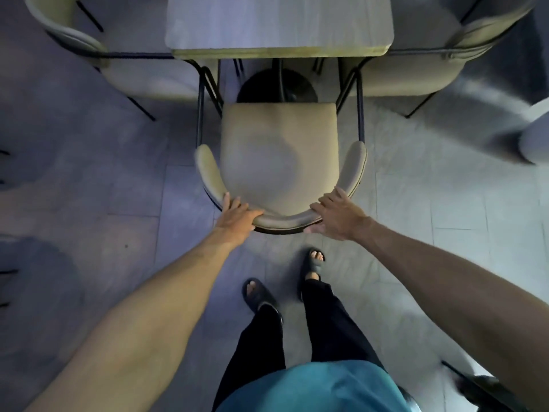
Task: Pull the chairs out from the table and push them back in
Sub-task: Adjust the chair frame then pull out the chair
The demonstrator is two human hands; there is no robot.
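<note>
Chairs: three in view, all with pale padded seats and thin black metal frames.
Middle chair (279,153): stands on the floor directly in front of the person. Its seat is clear of the tabletop edge and only its front legs reach under that edge. Its curved backrest (285,222) faces the person.
Left chair (148,80): tucked against the tabletop's left side, seat partly under it.
Right chair (401,80): tucked against the tabletop's right side in the same way.
Tabletop (279,25): one, grey wood grain with a light edge, at the top of the view. One dark round base (261,87) shows beneath it, just beyond the middle chair's seat.
Hands: two, both on the middle chair's backrest.
Left hand (237,217): grips the left part of the backrest curve, with its fingers (234,203) wrapped over the top of the pad.
Right hand (338,215): holds the right part of the curve. Its fingers (328,200) lie over the top of the pad and the thumb is tucked below the rail.
Arms: two, bare, stretched forward.
Feet: two, in dark open sandals (258,294), the right one nearer the chair.
Clothing: dark trousers (335,322) and a teal shirt (312,388).
Floor (89,203): large grey tiles.
</note>
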